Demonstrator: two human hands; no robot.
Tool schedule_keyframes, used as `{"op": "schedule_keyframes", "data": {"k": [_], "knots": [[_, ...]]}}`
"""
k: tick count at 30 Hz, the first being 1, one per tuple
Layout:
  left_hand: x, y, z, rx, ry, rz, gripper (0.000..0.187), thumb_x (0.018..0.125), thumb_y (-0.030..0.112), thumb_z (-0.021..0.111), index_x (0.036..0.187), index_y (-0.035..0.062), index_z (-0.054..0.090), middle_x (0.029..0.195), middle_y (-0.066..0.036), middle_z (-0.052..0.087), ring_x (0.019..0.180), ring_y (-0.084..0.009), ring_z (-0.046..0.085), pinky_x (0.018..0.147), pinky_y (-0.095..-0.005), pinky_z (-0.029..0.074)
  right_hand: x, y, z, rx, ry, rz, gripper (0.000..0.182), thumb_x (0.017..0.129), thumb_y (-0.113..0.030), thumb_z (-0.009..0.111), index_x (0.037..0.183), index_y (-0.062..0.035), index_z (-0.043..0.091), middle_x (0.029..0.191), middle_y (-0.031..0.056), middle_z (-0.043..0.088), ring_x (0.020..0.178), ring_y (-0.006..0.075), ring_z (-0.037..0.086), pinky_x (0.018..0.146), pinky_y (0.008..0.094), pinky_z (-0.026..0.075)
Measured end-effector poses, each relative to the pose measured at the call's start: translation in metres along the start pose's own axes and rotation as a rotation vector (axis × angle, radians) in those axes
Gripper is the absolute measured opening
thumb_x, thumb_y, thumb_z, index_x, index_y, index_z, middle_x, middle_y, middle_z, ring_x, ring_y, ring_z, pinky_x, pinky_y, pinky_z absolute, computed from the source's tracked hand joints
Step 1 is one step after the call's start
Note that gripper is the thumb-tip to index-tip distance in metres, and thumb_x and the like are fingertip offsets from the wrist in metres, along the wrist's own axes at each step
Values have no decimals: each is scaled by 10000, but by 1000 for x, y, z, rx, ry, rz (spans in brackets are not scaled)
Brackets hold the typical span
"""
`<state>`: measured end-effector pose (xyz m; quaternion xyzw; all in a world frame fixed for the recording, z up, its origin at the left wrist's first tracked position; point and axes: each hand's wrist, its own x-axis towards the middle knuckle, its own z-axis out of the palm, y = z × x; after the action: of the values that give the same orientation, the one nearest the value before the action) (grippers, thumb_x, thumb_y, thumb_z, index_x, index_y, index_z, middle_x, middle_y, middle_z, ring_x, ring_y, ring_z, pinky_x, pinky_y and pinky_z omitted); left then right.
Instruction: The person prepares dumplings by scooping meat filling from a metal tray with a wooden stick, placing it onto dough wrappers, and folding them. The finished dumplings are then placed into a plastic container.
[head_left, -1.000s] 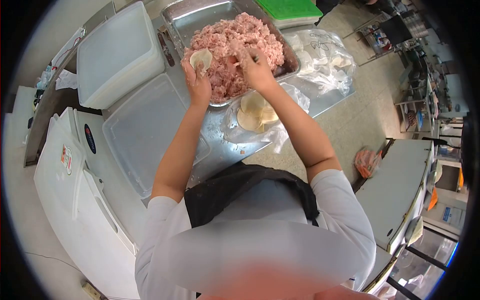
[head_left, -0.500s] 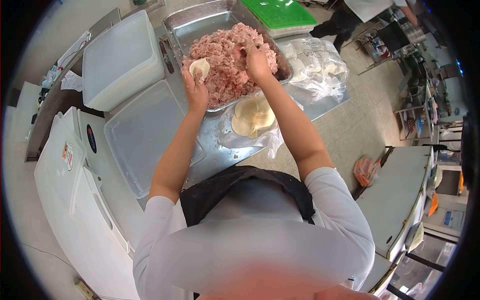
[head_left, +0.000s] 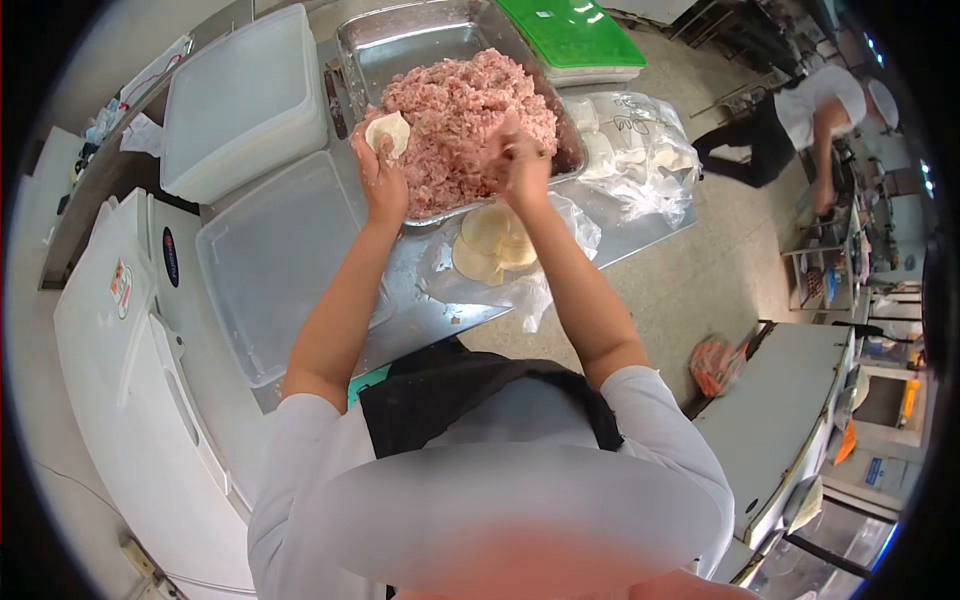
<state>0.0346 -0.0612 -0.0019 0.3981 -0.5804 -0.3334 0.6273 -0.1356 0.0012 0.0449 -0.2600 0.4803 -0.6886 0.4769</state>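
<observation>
pale round dough wrappers (head_left: 480, 252) overlap on crumpled clear plastic (head_left: 535, 300), centre of frame, below both hands. one thin cream dough wrapper (head_left: 387, 130) on left hand (head_left: 380, 182), upper centre-left: hand half-open, wrapper pinned under thumb. right hand (head_left: 525, 170), upper centre: blurred, fingers curled, over pink minced meat (head_left: 455, 100); cannot tell if gripping anything. held wrapper roughly round, face tilted up toward camera. beneath the meat, rectangular silver metal tray (head_left: 400, 52), long axis running top to centre, leaning right.
</observation>
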Motion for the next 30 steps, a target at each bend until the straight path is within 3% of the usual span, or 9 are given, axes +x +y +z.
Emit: {"op": "schedule_keyframes", "data": {"k": [4,7,11,15,19,22,25,27,30], "knots": [[1,6,-2,32,20,-29,434,1012,363,409,1287,28,414,1266,-162,468,1179,-290,469,1025,-378,345,-5,-71,12,89,-145,-155,552,951,-523,468,611,-89,444,461,-6,295,408,133,290,418,285,277],[2,8,0,-119,22,-37,430,1014,368,397,1278,29,406,1260,-168,465,1177,-301,468,1022,-383,347,28,-99,48,54,-238,-422,538,942,-518,501,648,-68,504,515,25,435,387,109,351,369,268,293],[2,6,-2,15,3,-13,437,1014,376,386,1275,27,411,1261,-186,442,1185,-321,453,1023,-392,342,84,-47,83,33,-57,-370,536,967,-477,476,642,-55,534,540,20,487,397,93,396,376,253,284],[5,6,-1,14,46,6,389,1015,322,415,1263,22,433,1208,-142,458,1126,-252,471,993,-351,360,47,9,65,-94,8,-299,363,994,-316,478,712,-96,534,617,20,519,514,70,430,442,234,336],[4,11,-3,-69,21,-57,402,1014,340,397,1260,24,438,1217,-147,450,1144,-257,456,1002,-354,347,-32,21,50,-336,-390,-802,326,974,-200,532,678,-68,506,643,22,523,575,123,470,508,263,377],[5,10,-4,-45,16,-32,409,1010,349,391,1258,27,442,1210,-146,446,1152,-263,450,1004,-353,343,-56,16,41,-703,-515,-851,337,961,-158,518,658,-12,487,654,88,566,612,176,545,578,324,443],[5,16,-6,-189,60,-79,430,1015,367,378,1266,23,440,1231,-154,460,1165,-272,457,1023,-365,332,-29,-12,48,-399,-476,-911,320,984,-267,511,750,-50,540,634,45,535,613,153,504,525,325,409],[7,17,-5,-159,94,-45,423,1016,361,379,1265,25,441,1229,-148,461,1159,-266,458,1019,-362,336,-20,-55,63,-100,-346,-481,361,989,-333,491,759,-65,562,641,40,546,582,151,494,511,321,397],[8,21,-7,-128,134,-41,423,1010,348,392,1279,23,428,1215,-140,447,1153,-262,451,1012,-359,339,-2,-65,70,-49,-364,-405,401,996,-377,465,747,-78,561,620,33,530,538,135,462,482,279,355]]}}
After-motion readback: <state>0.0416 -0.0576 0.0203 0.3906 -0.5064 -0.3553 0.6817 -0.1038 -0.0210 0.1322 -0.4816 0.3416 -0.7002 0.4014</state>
